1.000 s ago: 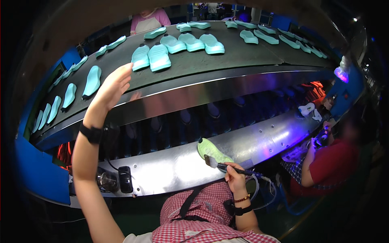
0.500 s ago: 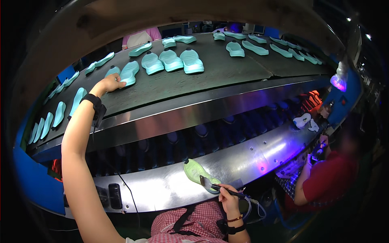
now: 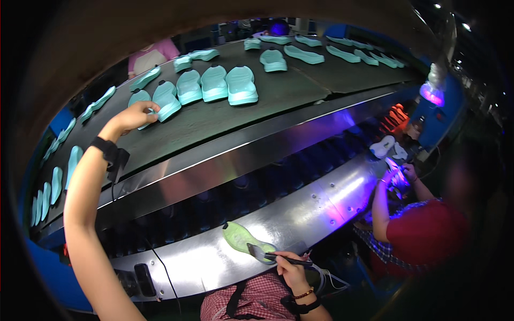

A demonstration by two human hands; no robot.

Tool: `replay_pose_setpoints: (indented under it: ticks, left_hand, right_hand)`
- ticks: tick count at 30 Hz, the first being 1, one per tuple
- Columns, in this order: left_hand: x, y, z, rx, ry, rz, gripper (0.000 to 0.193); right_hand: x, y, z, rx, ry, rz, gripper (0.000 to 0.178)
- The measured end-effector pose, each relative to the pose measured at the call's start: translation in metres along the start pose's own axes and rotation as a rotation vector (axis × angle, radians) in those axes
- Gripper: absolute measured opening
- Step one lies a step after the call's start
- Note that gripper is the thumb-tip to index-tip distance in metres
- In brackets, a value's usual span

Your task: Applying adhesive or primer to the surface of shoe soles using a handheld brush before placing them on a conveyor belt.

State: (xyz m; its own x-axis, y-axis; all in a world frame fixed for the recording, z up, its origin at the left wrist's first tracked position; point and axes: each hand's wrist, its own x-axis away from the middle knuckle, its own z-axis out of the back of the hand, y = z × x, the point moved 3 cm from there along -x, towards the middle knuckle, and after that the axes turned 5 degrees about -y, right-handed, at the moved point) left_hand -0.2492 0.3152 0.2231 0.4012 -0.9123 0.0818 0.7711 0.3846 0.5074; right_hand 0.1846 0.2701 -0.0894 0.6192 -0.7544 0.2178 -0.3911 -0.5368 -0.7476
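Note:
On the dark conveyor belt stand several teal shoe soles. My left hand (image 3: 138, 115) reaches over to a teal shoe sole (image 3: 140, 96), its fingers bent around the lower part and covering it. Close to the fingertips is the neighbouring teal sole (image 3: 166, 100). In my right hand (image 3: 292, 273) is a flat brush (image 3: 278, 258) with a black handle, held between thumb and fingers. The bristles rest on a yellow-green shoe sole (image 3: 238, 237), which lies on the metal ledge (image 3: 187, 262) in front of me.
Beyond the ledge, a lower channel holds a row of dark shapes. A black box-like device (image 3: 143, 279) with a cable sits on the ledge's left. To the right, a person in red (image 3: 423, 235) works under a purple-lit lamp (image 3: 432, 93). Another person stands behind the belt (image 3: 214, 120).
The whole view has shifted. My left hand has moved from the right-hand sole's lower end to the sole beside it. The brush stays on the green sole.

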Motion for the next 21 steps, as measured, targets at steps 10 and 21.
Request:
replay_pose_setpoints:
  ticks: [10,21]
  left_hand:
    - [0.133,0.005,-0.025,-0.576,0.422,-0.090,0.019]
    - [0.177,-0.039,-0.081,-0.634,1.273,-0.158,0.033]
  right_hand:
    - [-0.006,-0.010,-0.002,-0.010,-0.098,-0.005,0.016]
    - [-0.014,0.000,0.002,-0.061,-0.218,-0.148,0.015]
